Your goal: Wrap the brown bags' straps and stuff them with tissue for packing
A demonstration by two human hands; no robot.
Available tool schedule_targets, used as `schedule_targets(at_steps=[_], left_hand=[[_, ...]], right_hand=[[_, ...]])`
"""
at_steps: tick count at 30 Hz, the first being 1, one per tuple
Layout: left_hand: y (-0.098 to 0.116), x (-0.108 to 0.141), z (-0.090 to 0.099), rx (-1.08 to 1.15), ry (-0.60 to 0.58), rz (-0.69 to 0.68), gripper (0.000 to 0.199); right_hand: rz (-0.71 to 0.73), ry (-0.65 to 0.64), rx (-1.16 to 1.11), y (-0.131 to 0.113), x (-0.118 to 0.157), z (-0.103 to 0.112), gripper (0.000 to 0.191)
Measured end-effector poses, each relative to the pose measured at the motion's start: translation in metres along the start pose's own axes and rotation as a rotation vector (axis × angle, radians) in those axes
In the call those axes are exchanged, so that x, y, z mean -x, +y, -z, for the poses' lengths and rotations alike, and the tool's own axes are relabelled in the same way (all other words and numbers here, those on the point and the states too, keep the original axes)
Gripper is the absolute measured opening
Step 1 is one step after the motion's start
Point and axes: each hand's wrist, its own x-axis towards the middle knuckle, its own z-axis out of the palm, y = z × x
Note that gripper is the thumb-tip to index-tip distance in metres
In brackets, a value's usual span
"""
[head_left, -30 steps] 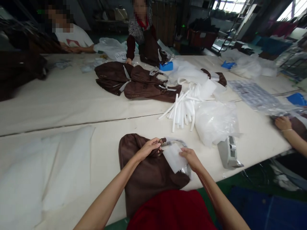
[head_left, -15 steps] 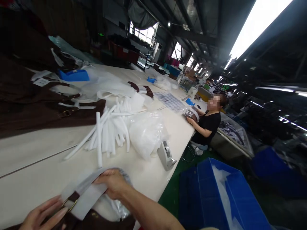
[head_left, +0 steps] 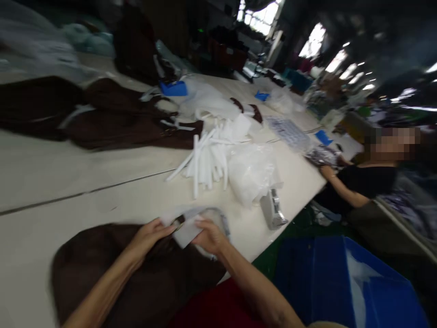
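The brown bag (head_left: 129, 269) lay flat on the counter (head_left: 85, 191) near its edge, its buckled strap (head_left: 178, 222) showing between the hands. The left hand (head_left: 150, 238) pinched the strap, while the right hand (head_left: 210, 237) held a white foam sheet (head_left: 186, 233) against it, close but apart, clear plastic (head_left: 220, 221) curving beyond.

Motion blur softens the brown bag (head_left: 129, 273) under the left hand (head_left: 148, 237) and the right hand (head_left: 210, 238). The small buckle (head_left: 179, 221) between them is too blurred to resolve. The frame's left edge cuts off the dark brown bags (head_left: 34, 107) on the tabletop (head_left: 85, 182); the lower edge cuts off the blue crate (head_left: 341, 278). Print on the plastic-wrapped sheets (head_left: 287, 132) is illegible.
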Motion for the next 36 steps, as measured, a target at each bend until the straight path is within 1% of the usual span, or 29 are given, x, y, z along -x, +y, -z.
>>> schedule_targets(at_steps=[1, 3, 7, 9, 13, 15, 19, 22, 23, 24, 26, 27, 28, 29, 32, 33, 34, 36], left_hand=[[-0.003, 0.010, 0.005, 0.011, 0.026, 0.037, 0.052], [-0.007, 0.018, 0.010, 0.106, -0.032, 0.046, 0.055], [-0.011, 0.014, 0.010, 0.233, -0.099, 0.054, 0.054], [-0.010, 0.013, 0.008, 0.269, -0.140, 0.056, 0.052], [-0.009, 0.012, 0.007, 0.279, -0.226, 0.051, 0.042], [-0.008, 0.011, 0.009, 0.271, -0.248, 0.043, 0.038], [-0.002, 0.009, 0.009, 0.215, -0.303, -0.005, 0.036], [0.003, 0.010, 0.006, 0.204, -0.364, -0.042, 0.038], [0.003, 0.010, 0.005, 0.221, -0.384, -0.050, 0.040], [0.003, 0.010, 0.003, 0.241, -0.402, -0.055, 0.042], [0.001, 0.011, 0.002, 0.278, -0.412, -0.059, 0.043], [0.000, 0.011, 0.002, 0.291, -0.406, -0.064, 0.042], [-0.001, 0.010, 0.002, 0.299, -0.396, -0.072, 0.041], [-0.001, 0.010, 0.002, 0.304, -0.391, -0.081, 0.040], [-0.002, 0.010, 0.004, 0.294, -0.419, -0.071, 0.042], [-0.001, 0.010, 0.005, 0.280, -0.434, -0.055, 0.043], [-0.001, 0.011, 0.005, 0.266, -0.441, -0.041, 0.044], [0.001, 0.012, 0.005, 0.247, -0.433, -0.029, 0.044]], right_hand=[[-0.022, 0.012, 0.002, 0.001, 0.005, 0.002, 0.039], [-0.034, 0.075, 0.055, 0.004, 0.007, 0.006, 0.042], [-0.026, 0.142, 0.251, 0.004, 0.002, 0.009, 0.043], [-0.007, 0.167, 0.308, 0.003, 0.003, 0.008, 0.042], [0.048, 0.226, 0.324, 0.007, 0.006, 0.004, 0.038], [0.064, 0.247, 0.337, 0.012, 0.006, 0.001, 0.036], [0.087, 0.241, 0.394, 0.017, 0.009, 0.002, 0.038], [0.040, 0.187, 0.566, 0.004, 0.018, 0.013, 0.040], [0.063, 0.196, 0.658, -0.004, 0.020, 0.018, 0.040], [0.121, 0.225, 0.761, -0.014, 0.022, 0.023, 0.042], [0.298, 0.295, 0.972, -0.035, 0.019, 0.030, 0.045], [0.370, 0.298, 1.068, -0.046, 0.014, 0.032, 0.044], [0.404, 0.260, 1.157, -0.057, 0.007, 0.032, 0.040], [0.405, 0.196, 1.237, -0.067, -0.003, 0.030, 0.037], [0.327, -0.016, 1.366, -0.091, -0.038, 0.020, 0.036], [0.265, -0.083, 1.364, -0.097, -0.048, 0.016, 0.036], [0.173, -0.159, 1.339, -0.101, -0.057, 0.013, 0.037], [-0.102, -0.363, 1.232, -0.106, -0.069, 0.009, 0.041]])
